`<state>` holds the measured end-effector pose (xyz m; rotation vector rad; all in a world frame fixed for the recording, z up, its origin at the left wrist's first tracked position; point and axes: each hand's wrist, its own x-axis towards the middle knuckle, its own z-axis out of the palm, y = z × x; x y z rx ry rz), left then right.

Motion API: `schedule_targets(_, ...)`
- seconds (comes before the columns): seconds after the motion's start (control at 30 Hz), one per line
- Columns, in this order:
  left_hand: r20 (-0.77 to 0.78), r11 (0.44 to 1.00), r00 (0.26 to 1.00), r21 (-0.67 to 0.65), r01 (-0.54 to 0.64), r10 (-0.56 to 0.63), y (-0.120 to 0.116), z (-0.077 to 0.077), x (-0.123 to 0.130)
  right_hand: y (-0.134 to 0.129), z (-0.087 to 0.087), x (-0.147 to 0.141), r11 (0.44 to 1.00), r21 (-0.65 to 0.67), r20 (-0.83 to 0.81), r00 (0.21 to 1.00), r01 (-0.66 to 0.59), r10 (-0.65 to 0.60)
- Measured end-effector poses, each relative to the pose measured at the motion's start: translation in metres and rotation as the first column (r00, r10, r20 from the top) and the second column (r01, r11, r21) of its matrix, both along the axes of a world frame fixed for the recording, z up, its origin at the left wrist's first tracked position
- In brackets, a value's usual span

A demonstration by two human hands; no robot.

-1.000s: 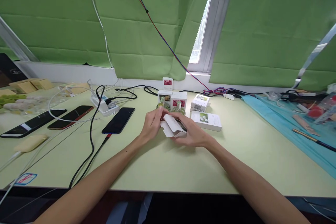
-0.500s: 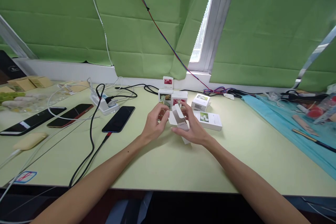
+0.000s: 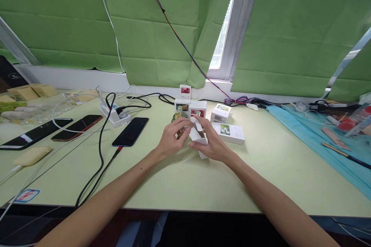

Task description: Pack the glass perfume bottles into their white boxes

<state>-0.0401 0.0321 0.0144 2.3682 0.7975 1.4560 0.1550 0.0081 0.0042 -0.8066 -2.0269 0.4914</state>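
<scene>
A small white box (image 3: 198,136) with its end flaps open is held upright and slightly tilted over the table. My right hand (image 3: 211,141) grips it from the right side. The fingers of my left hand (image 3: 174,135) are pinched at the box's left edge, on a flap. Just behind my hands stand two white boxes with pictures, one with a dark green picture (image 3: 182,104) and one with a red picture (image 3: 198,109). Small gold-topped bottles show partly between them and my fingers. A white box with a flower picture (image 3: 232,134) lies right of my right hand.
Another white box (image 3: 220,112) and a small red-picture box (image 3: 185,91) sit farther back. Left are a black phone (image 3: 130,132), more phones, a power strip (image 3: 116,115) and loose cables. Blue plastic sheeting (image 3: 301,135) carrying various items covers the right side.
My left hand has moved slightly right, its fingers now meeting the box's flap. The box has tilted a little in my right hand.
</scene>
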Motion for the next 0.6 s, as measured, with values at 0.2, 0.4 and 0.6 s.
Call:
schedule_targets(0.2, 0.001, 0.992, 0.998, -0.111, 0.06, -0.06, 0.0002, 0.0027, -0.0023, 0.0013, -0.0009, -0.001, 0.999, 0.043, 0.038, 0.999, -0.022, 0.02)
schedule_targets(0.4, 0.016, 0.969, 0.993, -0.217, 0.12, -0.12, 0.0017, 0.0042, -0.0048, 0.0021, -0.0022, -0.0015, 0.997, 0.081, -0.003, 1.0, -0.017, 0.017)
schedule_targets(0.6, 0.039, 0.96, 0.989, -0.237, 0.146, -0.14, -0.0003, 0.0058, -0.0051, -0.0016, -0.0014, -0.0033, 1.0, -0.013, -0.038, 0.999, 0.024, -0.025)
